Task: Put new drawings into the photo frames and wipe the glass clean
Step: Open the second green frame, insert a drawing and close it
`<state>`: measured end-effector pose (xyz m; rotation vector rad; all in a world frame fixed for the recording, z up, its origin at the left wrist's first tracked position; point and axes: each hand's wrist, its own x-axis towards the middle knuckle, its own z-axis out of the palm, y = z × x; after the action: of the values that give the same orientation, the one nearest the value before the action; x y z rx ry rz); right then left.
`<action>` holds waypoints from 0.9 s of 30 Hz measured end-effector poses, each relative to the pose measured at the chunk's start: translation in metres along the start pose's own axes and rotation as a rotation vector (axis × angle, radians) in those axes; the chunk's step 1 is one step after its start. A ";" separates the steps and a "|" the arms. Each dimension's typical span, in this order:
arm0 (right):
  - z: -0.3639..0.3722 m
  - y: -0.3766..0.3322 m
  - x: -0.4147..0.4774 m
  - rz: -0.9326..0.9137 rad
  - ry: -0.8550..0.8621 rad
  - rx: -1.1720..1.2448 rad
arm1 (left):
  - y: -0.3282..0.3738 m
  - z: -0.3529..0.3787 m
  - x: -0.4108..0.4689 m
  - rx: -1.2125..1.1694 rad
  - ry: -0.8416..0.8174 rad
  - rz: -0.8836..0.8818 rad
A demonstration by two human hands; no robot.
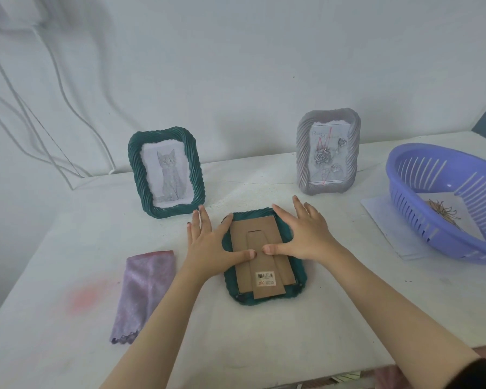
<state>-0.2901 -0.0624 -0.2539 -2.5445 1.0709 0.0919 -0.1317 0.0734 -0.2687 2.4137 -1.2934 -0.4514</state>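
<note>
while both hands lie flat with fingers straight and spread, gripping nothing, a dark green photo frame point(264, 302) rests face down in the middle of the white table point(264, 349). its twisted, rope-like rim shows around a brown cardboard backing point(243, 273), which has a fold-out stand lying flat and a white barcode sticker point(265, 278) near its lower edge. the left hand point(211, 242) rests on the frame's left side and the right hand point(306, 234) on its upper right corner; both thumbs press on the backing, their tips nearly meeting at its middle. behind, a matching green frame point(135, 164) stands upright holding a pencil drawing of a kitten point(167, 175), and well apart to its right stands a grey frame point(302, 153) of the same shape with a rose drawing point(324, 155) crossed by red lines. a folded lilac cloth point(141, 293) lies left of the hands. at the right edge a lilac slotted basket point(432, 240) sits on white paper point(390, 228), with a flower drawing point(443, 214) inside it.
</note>
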 end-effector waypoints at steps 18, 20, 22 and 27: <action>0.005 0.005 0.005 -0.005 -0.002 0.033 | 0.005 -0.004 0.001 -0.142 0.028 -0.007; 0.004 0.004 0.005 -0.001 0.001 0.038 | 0.005 -0.003 0.000 -0.157 0.044 -0.002; 0.004 0.003 0.005 0.000 0.005 0.044 | 0.004 -0.002 -0.001 -0.160 0.060 0.001; 0.003 0.002 0.003 0.003 0.011 0.050 | 0.003 0.000 -0.004 -0.149 0.083 0.012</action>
<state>-0.2895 -0.0648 -0.2578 -2.5011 1.0681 0.0513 -0.1361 0.0748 -0.2667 2.2759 -1.1945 -0.4240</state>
